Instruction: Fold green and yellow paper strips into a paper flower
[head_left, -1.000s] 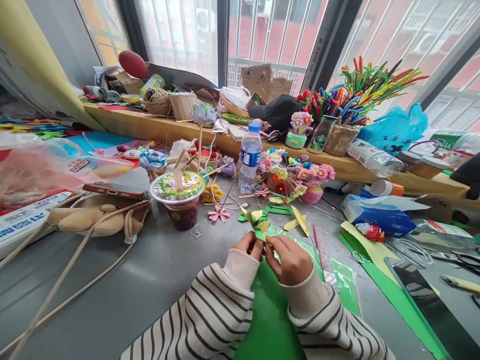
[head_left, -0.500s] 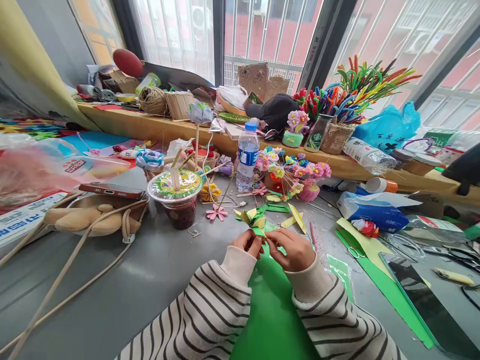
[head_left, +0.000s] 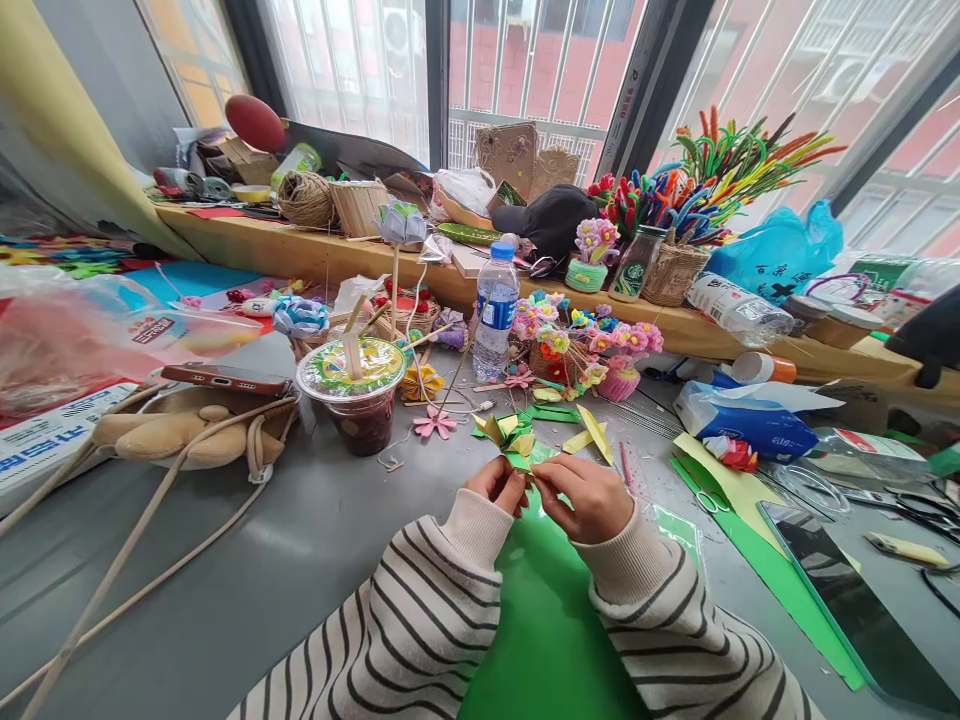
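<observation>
A green and yellow folded paper flower (head_left: 511,436) is between my two hands, above the table. My left hand (head_left: 498,486) is closed round its lower end, thumb against the fingers. Beside it, my right hand (head_left: 586,495) pinches the flower's base from the right; the fingertips of both hands almost meet. What exactly lies between the fingertips is partly hidden. A large sheet of green paper (head_left: 544,620) lies below my hands and between my sleeves. Just beyond them are folded yellow paper strips (head_left: 592,435) and green paper pieces (head_left: 555,413).
A lidded drink cup (head_left: 360,400) stands to the left, near a tan bag (head_left: 172,435) with a phone on top. A water bottle (head_left: 496,315) is behind my hands. Rightward lie small scissors (head_left: 709,503), a dark-screened phone (head_left: 847,600) and a tissue pack (head_left: 750,420).
Both hands stay in nearly the same place on the paper flower. The right hand shifts very slightly, and the flower's petals are turned a little.
</observation>
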